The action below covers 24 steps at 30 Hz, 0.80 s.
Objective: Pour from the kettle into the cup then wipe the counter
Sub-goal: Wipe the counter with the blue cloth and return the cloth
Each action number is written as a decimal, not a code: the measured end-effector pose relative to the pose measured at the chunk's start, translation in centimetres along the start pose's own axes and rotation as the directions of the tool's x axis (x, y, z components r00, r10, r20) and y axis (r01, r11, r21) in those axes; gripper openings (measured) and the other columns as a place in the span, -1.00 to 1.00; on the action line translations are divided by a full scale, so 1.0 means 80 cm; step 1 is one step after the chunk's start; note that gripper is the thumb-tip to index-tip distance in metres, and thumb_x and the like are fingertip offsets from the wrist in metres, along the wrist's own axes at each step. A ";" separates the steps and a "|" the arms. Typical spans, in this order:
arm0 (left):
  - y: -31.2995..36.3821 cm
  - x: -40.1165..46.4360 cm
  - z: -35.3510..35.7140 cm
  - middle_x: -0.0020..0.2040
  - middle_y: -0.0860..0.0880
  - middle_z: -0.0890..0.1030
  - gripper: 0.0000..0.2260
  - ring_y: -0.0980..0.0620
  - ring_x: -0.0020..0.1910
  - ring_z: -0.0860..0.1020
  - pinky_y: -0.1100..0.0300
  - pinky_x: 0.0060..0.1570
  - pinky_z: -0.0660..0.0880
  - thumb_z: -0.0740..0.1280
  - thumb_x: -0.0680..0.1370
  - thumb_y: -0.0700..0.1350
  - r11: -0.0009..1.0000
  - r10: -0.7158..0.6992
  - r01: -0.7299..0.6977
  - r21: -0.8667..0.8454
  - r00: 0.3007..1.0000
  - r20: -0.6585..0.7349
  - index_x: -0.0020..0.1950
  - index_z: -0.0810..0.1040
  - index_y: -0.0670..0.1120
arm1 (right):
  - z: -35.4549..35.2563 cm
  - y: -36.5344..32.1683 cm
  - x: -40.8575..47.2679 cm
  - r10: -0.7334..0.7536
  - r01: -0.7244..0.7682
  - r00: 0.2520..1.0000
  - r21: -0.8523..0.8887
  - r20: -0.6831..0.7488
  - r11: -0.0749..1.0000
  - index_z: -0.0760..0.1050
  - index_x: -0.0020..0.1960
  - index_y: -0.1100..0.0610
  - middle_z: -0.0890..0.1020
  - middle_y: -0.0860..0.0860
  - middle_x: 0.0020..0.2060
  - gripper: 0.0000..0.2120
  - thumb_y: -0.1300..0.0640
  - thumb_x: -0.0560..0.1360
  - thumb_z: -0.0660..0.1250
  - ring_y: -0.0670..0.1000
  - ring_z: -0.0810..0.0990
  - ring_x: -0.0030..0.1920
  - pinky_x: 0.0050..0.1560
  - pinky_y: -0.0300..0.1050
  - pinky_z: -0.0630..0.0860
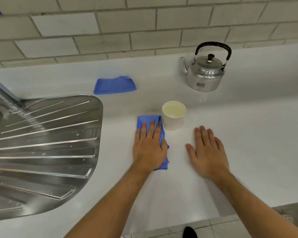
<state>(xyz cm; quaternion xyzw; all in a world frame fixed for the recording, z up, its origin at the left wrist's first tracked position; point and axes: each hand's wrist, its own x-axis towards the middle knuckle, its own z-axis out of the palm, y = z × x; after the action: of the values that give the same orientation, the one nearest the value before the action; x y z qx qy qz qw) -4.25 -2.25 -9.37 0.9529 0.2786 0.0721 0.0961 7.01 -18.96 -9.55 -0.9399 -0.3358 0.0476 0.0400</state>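
A metal kettle (205, 74) with a black handle stands upright at the back right of the white counter (248, 134). In the middle stands a white cup (173, 115) holding pale liquid. Just left of the cup lies a blue cloth (147, 120), and my left hand (149, 146) presses flat on it, fingers spread over the fabric. My right hand (207, 152) rests palm down on the bare counter, to the right of the cup and a little nearer to me, holding nothing.
A second folded blue cloth (114, 85) lies farther back, near the tiled wall (144, 26). A steel sink drainboard (41, 148) with ridges fills the left, with a tap (5, 97) above it. The counter's front edge (213, 219) runs close below my forearms.
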 end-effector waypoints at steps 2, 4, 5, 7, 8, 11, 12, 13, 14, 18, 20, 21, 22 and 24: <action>0.011 -0.019 0.000 0.59 0.00 -0.02 -0.44 -0.06 0.55 -0.09 -0.02 0.50 -0.17 -0.02 0.59 0.13 1.000 -0.013 0.013 -0.001 1.000 0.016 0.56 -0.05 0.00 | -0.002 -0.001 0.000 0.003 -0.003 1.000 -0.002 0.012 1.000 -0.18 0.61 0.09 -0.08 0.05 0.61 -0.28 -0.26 0.56 -0.27 0.09 -0.12 0.60 0.55 0.02 -0.08; 0.022 -0.035 0.001 0.59 0.01 -0.07 -0.44 -0.05 0.55 -0.14 -0.02 0.50 -0.20 -0.05 0.59 0.14 1.000 -0.020 0.020 0.007 0.999 0.031 0.56 -0.09 0.00 | -0.004 -0.001 0.000 0.004 -0.004 0.999 0.005 0.034 1.000 -0.20 0.60 0.10 -0.10 0.05 0.61 -0.30 -0.25 0.58 -0.24 0.09 -0.14 0.60 0.54 0.02 -0.11; 0.028 -0.042 0.001 0.59 0.01 -0.09 -0.44 -0.05 0.55 -0.16 -0.03 0.50 -0.22 -0.06 0.60 0.14 1.000 -0.025 0.025 0.007 0.999 0.038 0.56 -0.10 0.00 | -0.005 -0.001 0.000 0.001 -0.002 0.999 0.013 0.052 1.000 -0.21 0.60 0.10 -0.11 0.06 0.61 -0.30 -0.24 0.59 -0.22 0.09 -0.15 0.60 0.54 0.02 -0.12; 0.040 -0.056 0.002 0.58 0.01 -0.10 -0.44 -0.05 0.55 -0.18 -0.03 0.50 -0.24 -0.07 0.60 0.14 1.000 -0.024 0.024 0.000 0.999 0.045 0.56 -0.10 -0.01 | -0.010 0.000 0.002 -0.009 0.004 0.996 0.049 0.090 0.999 -0.21 0.60 0.09 -0.14 0.05 0.61 -0.32 -0.23 0.61 -0.17 0.09 -0.17 0.59 0.54 0.02 -0.13; 0.047 -0.062 0.003 0.58 0.01 -0.11 -0.44 -0.05 0.55 -0.19 -0.02 0.49 -0.26 -0.07 0.60 0.14 1.000 -0.016 0.016 -0.005 0.999 0.043 0.56 -0.10 0.00 | -0.014 0.002 0.004 -0.016 0.007 0.994 0.088 0.111 0.996 -0.18 0.61 0.09 -0.14 0.05 0.61 -0.34 -0.22 0.63 -0.14 0.09 -0.18 0.59 0.54 0.03 -0.14; 0.069 -0.073 0.007 0.58 0.03 -0.11 -0.44 -0.04 0.54 -0.20 0.02 0.46 -0.32 -0.09 0.58 0.15 0.999 0.047 -0.046 -0.021 0.998 0.051 0.56 -0.08 0.01 | -0.038 0.014 0.007 -0.064 -0.008 0.981 0.375 0.181 0.927 0.01 0.60 0.06 -0.03 0.03 0.61 -0.47 -0.08 0.68 -0.05 0.06 -0.12 0.60 0.53 -0.01 -0.12; 0.077 -0.074 0.009 0.58 0.03 -0.11 -0.44 -0.04 0.54 -0.20 0.01 0.47 -0.32 -0.10 0.58 0.16 0.997 0.072 -0.070 -0.023 0.996 0.059 0.56 -0.08 0.02 | -0.046 0.019 0.005 -0.080 -0.019 0.981 0.493 0.178 0.870 0.09 0.59 0.04 0.03 0.01 0.61 -0.52 -0.02 0.69 0.00 0.04 -0.06 0.59 0.52 -0.05 -0.08; 0.087 -0.074 0.010 0.58 0.03 -0.10 -0.44 -0.05 0.55 -0.20 0.00 0.47 -0.31 -0.10 0.58 0.16 0.995 0.093 -0.092 -0.024 0.993 0.066 0.56 -0.08 0.02 | -0.054 0.024 -0.001 -0.085 -0.017 0.986 0.587 0.146 0.810 0.17 0.56 0.03 0.12 -0.01 0.59 -0.55 0.05 0.68 0.06 0.02 0.03 0.58 0.50 -0.11 -0.02; 0.097 -0.072 0.012 0.58 0.03 -0.10 -0.44 -0.05 0.55 -0.19 -0.02 0.47 -0.31 -0.10 0.58 0.16 0.994 0.108 -0.106 -0.031 0.991 0.073 0.56 -0.07 0.02 | -0.061 0.029 -0.007 -0.073 0.003 0.994 0.643 0.082 0.766 0.26 0.52 0.03 0.23 -0.01 0.55 -0.58 0.14 0.66 0.11 0.01 0.16 0.55 0.45 -0.18 0.07; 0.146 -0.045 0.020 0.58 0.03 -0.11 -0.45 -0.04 0.54 -0.21 -0.01 0.47 -0.32 -0.11 0.59 0.18 0.984 0.165 -0.155 -0.089 0.979 0.117 0.56 -0.08 0.03 | -0.083 0.039 -0.019 -0.029 0.090 0.994 0.663 -0.102 0.743 0.50 0.31 0.08 0.56 -0.01 0.25 -0.61 0.35 0.55 0.18 -0.04 0.51 0.18 0.23 -0.21 0.40; 0.165 -0.024 0.014 0.58 0.00 0.03 -0.50 -0.05 0.55 -0.11 -0.02 0.50 -0.24 -0.06 0.62 0.10 0.958 0.221 -0.184 -0.222 0.963 0.156 0.55 0.02 0.01 | -0.092 0.038 -0.014 -0.047 0.088 0.996 0.641 -0.081 0.762 0.56 0.23 0.11 0.58 -0.05 0.12 -0.65 0.34 0.54 0.18 -0.06 0.53 0.10 0.14 -0.33 0.41; 0.168 -0.016 0.008 0.54 -0.03 0.20 -0.55 -0.05 0.54 0.05 -0.01 0.51 -0.11 -0.01 0.63 0.03 0.922 0.220 -0.148 -0.359 0.961 0.169 0.52 0.16 -0.01 | -0.095 0.035 -0.011 -0.052 0.081 0.997 0.632 -0.064 0.771 0.59 0.18 0.13 0.57 -0.07 0.04 -0.68 0.34 0.54 0.17 -0.07 0.53 0.05 0.04 -0.45 0.36; 0.165 -0.012 -0.001 0.42 -0.07 0.41 -0.62 -0.05 0.45 0.27 -0.01 0.47 0.08 0.04 0.62 -0.05 0.841 0.183 -0.069 -0.536 0.970 0.162 0.42 0.35 -0.04 | -0.095 0.031 -0.009 -0.047 0.066 0.998 0.630 -0.047 0.774 0.61 0.11 0.14 0.58 -0.06 -0.03 -0.70 0.33 0.54 0.16 -0.07 0.53 -0.01 -0.06 -0.50 0.34; 0.147 -0.015 -0.016 0.01 -0.09 0.65 -0.77 -0.04 0.02 0.57 -0.02 0.15 0.44 0.13 0.59 -0.14 0.668 0.024 0.061 -0.742 0.994 0.103 0.05 0.58 -0.10 | -0.091 0.017 -0.006 -0.038 0.032 0.999 0.613 -0.003 0.789 0.57 -0.05 0.18 0.63 0.06 -0.09 -0.78 0.30 0.55 0.15 0.06 0.57 -0.05 -0.09 -0.33 0.42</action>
<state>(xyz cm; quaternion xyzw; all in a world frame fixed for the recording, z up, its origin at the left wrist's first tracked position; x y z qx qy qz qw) 0.57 -12.41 -5.62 0.8305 0.2292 0.1289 0.4911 8.34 -20.64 -2.40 -0.8696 -0.3196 0.1575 0.3417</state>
